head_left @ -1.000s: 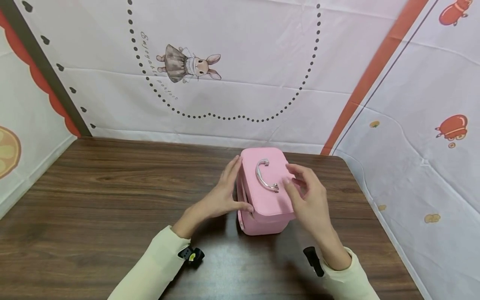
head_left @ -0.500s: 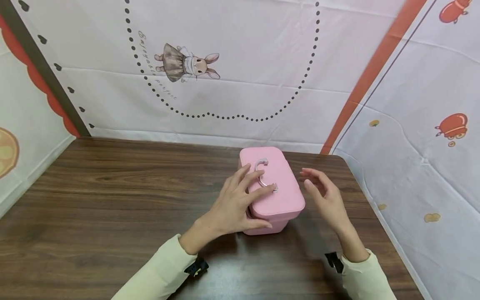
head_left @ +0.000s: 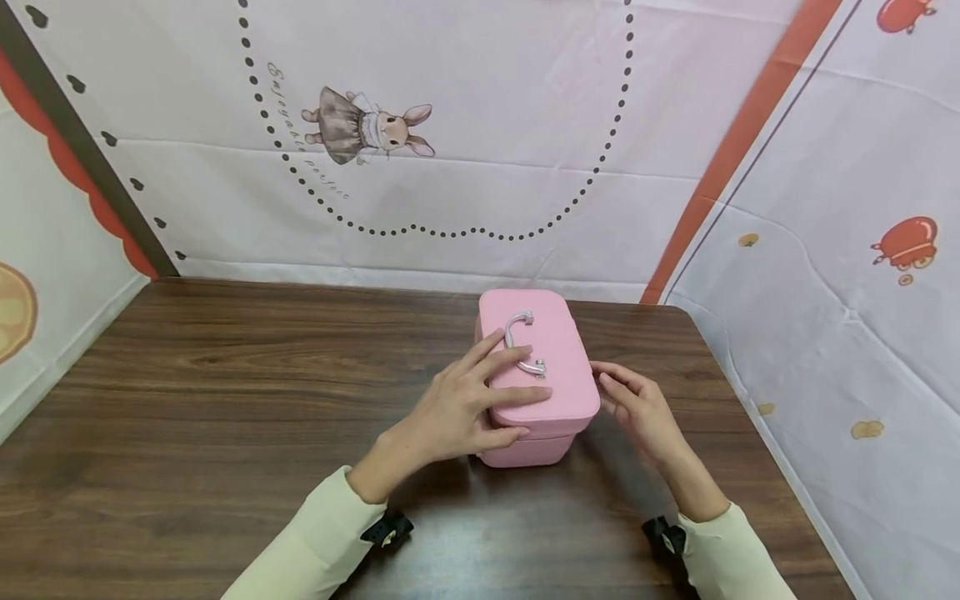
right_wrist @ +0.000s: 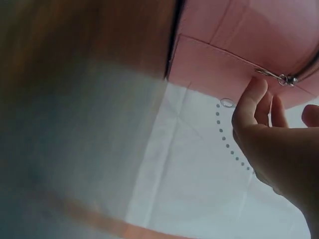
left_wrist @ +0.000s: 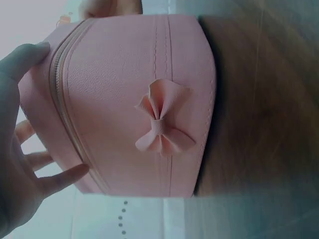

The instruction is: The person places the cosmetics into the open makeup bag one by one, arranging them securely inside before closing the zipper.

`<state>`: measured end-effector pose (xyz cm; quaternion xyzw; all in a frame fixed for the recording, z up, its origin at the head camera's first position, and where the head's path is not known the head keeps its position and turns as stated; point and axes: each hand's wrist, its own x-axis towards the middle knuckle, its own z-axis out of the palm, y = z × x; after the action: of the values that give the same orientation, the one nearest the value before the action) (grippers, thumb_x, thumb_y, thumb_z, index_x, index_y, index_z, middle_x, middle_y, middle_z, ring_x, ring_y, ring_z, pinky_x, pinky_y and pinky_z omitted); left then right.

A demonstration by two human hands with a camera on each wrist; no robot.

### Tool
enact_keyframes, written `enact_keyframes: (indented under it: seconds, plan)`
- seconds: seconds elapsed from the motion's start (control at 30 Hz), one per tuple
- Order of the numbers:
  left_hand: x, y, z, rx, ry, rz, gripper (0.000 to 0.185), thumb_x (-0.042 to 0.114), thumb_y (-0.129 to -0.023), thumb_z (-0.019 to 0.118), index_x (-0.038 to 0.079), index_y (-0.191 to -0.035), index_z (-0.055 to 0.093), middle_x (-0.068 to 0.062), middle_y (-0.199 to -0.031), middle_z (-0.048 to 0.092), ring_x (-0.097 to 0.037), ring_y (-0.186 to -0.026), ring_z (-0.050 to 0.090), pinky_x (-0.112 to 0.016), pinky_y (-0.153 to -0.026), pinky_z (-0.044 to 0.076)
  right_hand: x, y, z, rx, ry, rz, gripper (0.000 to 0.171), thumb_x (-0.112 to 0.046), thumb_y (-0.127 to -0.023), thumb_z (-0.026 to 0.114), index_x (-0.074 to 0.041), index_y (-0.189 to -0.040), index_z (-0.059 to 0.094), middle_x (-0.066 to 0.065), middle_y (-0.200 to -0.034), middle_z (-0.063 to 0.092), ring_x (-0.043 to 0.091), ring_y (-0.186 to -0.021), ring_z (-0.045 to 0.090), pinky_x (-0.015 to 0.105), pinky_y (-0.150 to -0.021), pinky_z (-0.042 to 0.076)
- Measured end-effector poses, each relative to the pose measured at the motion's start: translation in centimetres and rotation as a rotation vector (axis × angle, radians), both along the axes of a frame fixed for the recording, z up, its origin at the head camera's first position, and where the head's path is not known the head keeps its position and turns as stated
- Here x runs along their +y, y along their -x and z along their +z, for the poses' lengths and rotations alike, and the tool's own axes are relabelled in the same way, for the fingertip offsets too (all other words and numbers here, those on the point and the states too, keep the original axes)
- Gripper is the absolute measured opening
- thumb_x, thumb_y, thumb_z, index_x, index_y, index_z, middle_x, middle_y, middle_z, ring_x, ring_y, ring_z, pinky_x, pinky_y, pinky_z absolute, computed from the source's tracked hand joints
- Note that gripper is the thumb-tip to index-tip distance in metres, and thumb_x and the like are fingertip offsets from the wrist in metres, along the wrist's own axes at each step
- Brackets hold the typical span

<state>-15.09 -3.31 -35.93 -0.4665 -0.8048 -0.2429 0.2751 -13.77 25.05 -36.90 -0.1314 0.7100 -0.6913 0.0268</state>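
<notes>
One pink leather-look case (head_left: 538,377) with a rounded lid is stood upright on the dark wood-grain surface (head_left: 225,392), near its far right corner. The left hand (head_left: 465,407) is laid on the lid, fingers (head_left: 501,350) spread beside the single silver handle (head_left: 522,342), apparently to steady it. The right hand (head_left: 639,407) is held at the case's right side, fingers loosely extended near a zip pull (right_wrist: 284,78); contact cannot be told. One pink bow (left_wrist: 163,124) is seen on the front.

pink case (head_left: 536,375) | rounded box shape, stitched faux-leather look, lid closed | silver handle (head_left: 521,342) lying flat on lid | pink bow (left_wrist: 163,127) on one side wall | upright on surface, toward far right part
</notes>
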Motion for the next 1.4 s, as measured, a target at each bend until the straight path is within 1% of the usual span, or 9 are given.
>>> enact_keyframes:
  seconds: [0.13,0.3,0.43,0.57,0.8,1.0,1.13,1.27,1.4]
  plan:
    - [-1.0,0.9,0.0,-0.059,0.018,-0.063,0.045,0.045,-0.081,0.069,0.034,-0.125,0.064,-0.005,-0.144,0.043,-0.035,-0.139,0.026,-0.047,-0.099,0.041,-0.2,-0.2,0.0,-0.103,0.087,0.043,0.032,-0.008,-0.098,0.052,0.01,-0.124,0.052,0.008,-0.117,0.058,0.016,-0.105,0.059,0.031,-0.088,0.049]
    - [-2.1,1.9,-0.2,-0.149,0.026,-0.142,0.047,0.039,-0.083,0.066,0.03,-0.128,0.062,-0.006,-0.149,0.036,-0.036,-0.141,0.018,-0.047,-0.108,0.029,-1.1,-0.6,-0.1,-0.151,-0.013,0.023,0.039,-0.007,-0.094,0.06,0.011,-0.126,0.048,0.013,-0.116,0.054,0.018,-0.103,0.058,0.037,-0.09,0.049]
    - [-2.5,2.2,-0.4,-0.146,0.009,-0.137,0.053,0.05,-0.077,0.073,0.031,-0.125,0.063,-0.006,-0.149,0.036,-0.037,-0.141,0.018,-0.052,-0.105,0.031,-1.8,-0.9,-0.3,-0.167,-0.089,-0.009,0.039,-0.008,-0.091,0.064,0.008,-0.123,0.049,0.015,-0.113,0.053,0.018,-0.1,0.058,0.04,-0.09,0.049]
    - [-2.7,2.5,-0.5,-0.131,-0.008,-0.123,0.064,0.058,-0.066,0.077,0.033,-0.124,0.064,-0.005,-0.148,0.038,-0.037,-0.14,0.021,-0.054,-0.103,0.033,-2.3,-1.1,-0.4,-0.173,-0.098,-0.017,0.036,-0.006,-0.09,0.065,0.008,-0.12,0.05,0.015,-0.109,0.053,0.019,-0.096,0.058,0.04,-0.087,0.05]
    - [-3.2,2.8,-0.5,-0.19,-0.038,-0.126,0.048,0.047,-0.076,0.076,0.029,-0.12,0.066,-0.005,-0.149,0.038,-0.035,-0.141,0.02,-0.053,-0.104,0.033,-3.1,-1.4,-0.6,-0.103,-0.153,0.04,0.039,-0.003,-0.085,0.07,0.005,-0.117,0.05,0.016,-0.108,0.056,0.026,-0.098,0.058,0.029,-0.082,0.051]
    - [-2.4,2.2,-0.5,-0.179,-0.037,-0.035,0.059,0.06,-0.065,0.079,0.026,-0.111,0.066,-0.005,-0.147,0.038,-0.036,-0.141,0.02,-0.057,-0.084,0.048,-4.1,-1.4,-0.6,-0.141,-0.165,-0.022,0.033,0.002,-0.084,0.069,0.006,-0.111,0.051,0.013,-0.098,0.057,0.023,-0.088,0.058,0.027,-0.076,0.051]
    - [-2.0,1.4,-0.1,-0.176,0.012,0.06,0.067,0.063,-0.058,0.081,0.024,-0.11,0.062,-0.004,-0.147,0.038,-0.036,-0.14,0.022,-0.055,-0.074,0.051,-4.3,-1.5,-0.6,-0.126,-0.245,-0.035,0.024,-0.001,-0.087,0.066,0.006,-0.108,0.054,0.012,-0.093,0.058,0.019,-0.082,0.058,0.032,-0.075,0.052]
    - [-1.5,0.6,0.5,-0.175,0.102,0.162,0.074,0.068,-0.057,0.078,0.023,-0.111,0.058,-0.003,-0.148,0.035,-0.038,-0.14,0.022,-0.052,-0.069,0.053,-3.8,-1.5,-0.5,-0.011,-0.393,-0.01,0.015,-0.007,-0.092,0.063,0.002,-0.103,0.061,0.012,-0.092,0.061,0.021,-0.083,0.06,0.034,-0.075,0.052]
    - [-0.9,0.3,0.6,-0.169,0.113,0.205,0.068,0.063,-0.06,0.08,0.021,-0.109,0.058,-0.003,-0.146,0.036,-0.038,-0.139,0.023,-0.047,-0.065,0.055,-3.0,-1.7,0.0,0.159,-0.554,-0.015,0.008,-0.011,-0.092,0.064,-0.007,-0.098,0.067,0.002,-0.091,0.065,0.017,-0.08,0.059,0.028,-0.068,0.049]
